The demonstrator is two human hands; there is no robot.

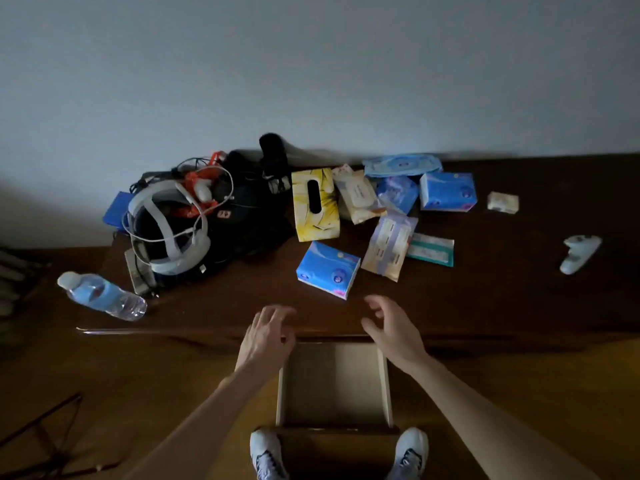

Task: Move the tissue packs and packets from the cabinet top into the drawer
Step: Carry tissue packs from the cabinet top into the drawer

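1. Both my hands hover over the counter's (485, 299) front edge, holding nothing: left hand (266, 336) and right hand (391, 332), fingers loosely spread.
2. The drawer (334, 382) stands pulled out below them, nothing visible inside.
3. Nearest is the blue tissue pack (327, 270), just beyond and between both hands, long axis slanting left to right; I judge neither hand clearly nearer.
4. The yellow tissue box (314, 204) and remaining packets lie farther back.
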